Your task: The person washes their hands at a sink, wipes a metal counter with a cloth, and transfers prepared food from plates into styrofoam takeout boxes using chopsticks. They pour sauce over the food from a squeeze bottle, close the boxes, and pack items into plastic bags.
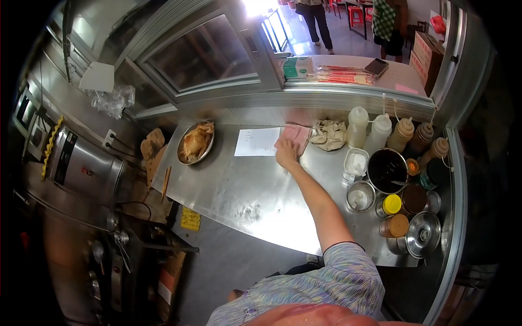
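My right hand (pixel 286 153) reaches across the steel counter (pixel 217 190), its bent fingers gripping a folded pink cloth (pixel 296 135). Just left of the cloth, a white sheet of paper (pixel 255 142) with a little writing lies flat, its right edge close to my fingers. A crumpled beige cloth (pixel 328 135) sits to the right of the pink one. Farther left, a whole cooked chicken (pixel 197 142) rests in a metal bowl (pixel 205 155). My left hand is out of view; only a small patch of skin shows by the shirt at the bottom.
Squeeze bottles (pixel 377 133), a dark pot (pixel 387 171), jars and a metal lid (pixel 423 234) crowd the counter's right side. Chopsticks (pixel 166 183) lie at its left edge. Beyond the window frame are a phone (pixel 376 67), packets and two people. An appliance (pixel 87 163) stands left.
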Demonstrator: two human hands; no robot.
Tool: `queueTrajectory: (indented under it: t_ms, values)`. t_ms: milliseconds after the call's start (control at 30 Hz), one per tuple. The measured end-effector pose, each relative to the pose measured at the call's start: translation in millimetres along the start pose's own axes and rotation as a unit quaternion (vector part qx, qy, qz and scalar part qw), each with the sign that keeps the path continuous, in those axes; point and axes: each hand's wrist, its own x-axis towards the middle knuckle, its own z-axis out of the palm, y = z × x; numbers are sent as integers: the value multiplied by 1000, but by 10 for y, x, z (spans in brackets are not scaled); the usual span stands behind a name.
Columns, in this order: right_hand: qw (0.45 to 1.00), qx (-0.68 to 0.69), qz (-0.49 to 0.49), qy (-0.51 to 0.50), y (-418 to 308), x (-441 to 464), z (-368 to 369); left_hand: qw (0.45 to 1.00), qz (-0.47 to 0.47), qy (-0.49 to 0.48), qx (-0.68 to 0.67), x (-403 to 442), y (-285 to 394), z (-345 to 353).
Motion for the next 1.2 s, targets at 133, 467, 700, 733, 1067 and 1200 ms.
queueTrajectory:
  t_ms: [133, 467, 700, 733, 1067, 1200]
  values:
    - [1000, -21, -16, 1, -89, -65, 49, 1000, -6, 0, -3, 5, -63, 25]
    - [998, 21, -55, 2, -281, -127, 106, 1000, -6, 2, 0, 49, -45, 18]
    - [999, -10, -2, -50, -181, -196, 86, 1000, 0, 4, 2, 84, -12, -19]
    - [997, -21, 8, -73, -141, -194, 114, 1000, 1, 3, 2, 87, -17, -22]
    - [995, 54, 65, 57, -39, -110, -139, 1000, 10, -1, -2, 147, -50, 7]
    - [977, 44, 112, 177, 141, -22, -228, 998, 20, 11, 54, 90, 69, -46]
